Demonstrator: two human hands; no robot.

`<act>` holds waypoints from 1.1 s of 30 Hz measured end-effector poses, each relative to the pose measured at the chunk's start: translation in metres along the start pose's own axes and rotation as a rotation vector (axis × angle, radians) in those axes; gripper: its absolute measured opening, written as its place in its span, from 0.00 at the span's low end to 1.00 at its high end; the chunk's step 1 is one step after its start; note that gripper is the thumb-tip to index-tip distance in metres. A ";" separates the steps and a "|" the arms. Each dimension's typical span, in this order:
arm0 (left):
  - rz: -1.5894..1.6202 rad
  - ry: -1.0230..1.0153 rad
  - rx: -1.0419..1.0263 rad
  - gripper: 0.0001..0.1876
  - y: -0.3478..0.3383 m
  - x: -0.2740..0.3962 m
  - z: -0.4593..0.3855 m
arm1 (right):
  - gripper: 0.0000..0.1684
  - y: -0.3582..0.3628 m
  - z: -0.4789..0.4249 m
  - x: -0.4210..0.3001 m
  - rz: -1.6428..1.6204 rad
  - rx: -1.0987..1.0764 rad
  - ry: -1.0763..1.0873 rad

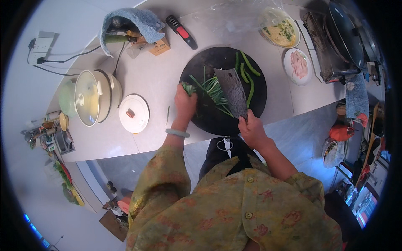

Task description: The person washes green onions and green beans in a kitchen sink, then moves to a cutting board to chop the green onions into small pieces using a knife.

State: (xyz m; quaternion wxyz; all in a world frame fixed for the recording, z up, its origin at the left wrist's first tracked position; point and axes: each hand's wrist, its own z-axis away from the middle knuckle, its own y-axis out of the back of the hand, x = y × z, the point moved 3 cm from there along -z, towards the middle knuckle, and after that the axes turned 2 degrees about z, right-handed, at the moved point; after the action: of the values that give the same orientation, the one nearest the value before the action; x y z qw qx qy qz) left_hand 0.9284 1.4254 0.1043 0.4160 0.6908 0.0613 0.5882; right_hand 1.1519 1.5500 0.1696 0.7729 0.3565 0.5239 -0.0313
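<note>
My left hand, with a pale bangle at the wrist, is closed round a small bunch of leafy greens over the left edge of a round black cutting board. In my right hand is a cleaver, its broad, dark, wet-looking blade lying over the middle of the board. Cut green stalks spread on the board beside and partly behind the blade. Several long green peppers lie along the board's right side. One thin green piece rests on the counter left of my hand.
A black and red peeler-like tool lies behind the board. To the right are a bowl of food, a plate of sliced raw meat and a gas stove. At left stand a lidded electric pot and a white round lid.
</note>
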 end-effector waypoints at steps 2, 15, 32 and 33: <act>-0.109 0.131 0.011 0.20 0.000 -0.004 -0.018 | 0.12 0.010 0.003 -0.003 -0.024 -0.027 -0.067; -0.225 0.057 -0.279 0.25 -0.034 0.051 -0.074 | 0.08 0.049 0.026 0.026 -0.040 0.123 0.047; -0.232 -0.073 -0.800 0.50 -0.051 0.095 -0.050 | 0.12 0.062 0.074 0.043 0.255 -0.383 -0.016; -0.222 -0.081 -0.784 0.50 -0.050 0.094 -0.049 | 0.12 0.062 0.075 0.043 0.262 -0.397 -0.005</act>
State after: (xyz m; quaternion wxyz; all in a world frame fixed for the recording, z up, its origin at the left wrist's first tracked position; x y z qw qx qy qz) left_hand 0.9343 1.5368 0.1413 0.7109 0.4916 -0.1099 0.4908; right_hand 1.2566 1.5660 0.1805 0.8267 0.2623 0.4670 0.1723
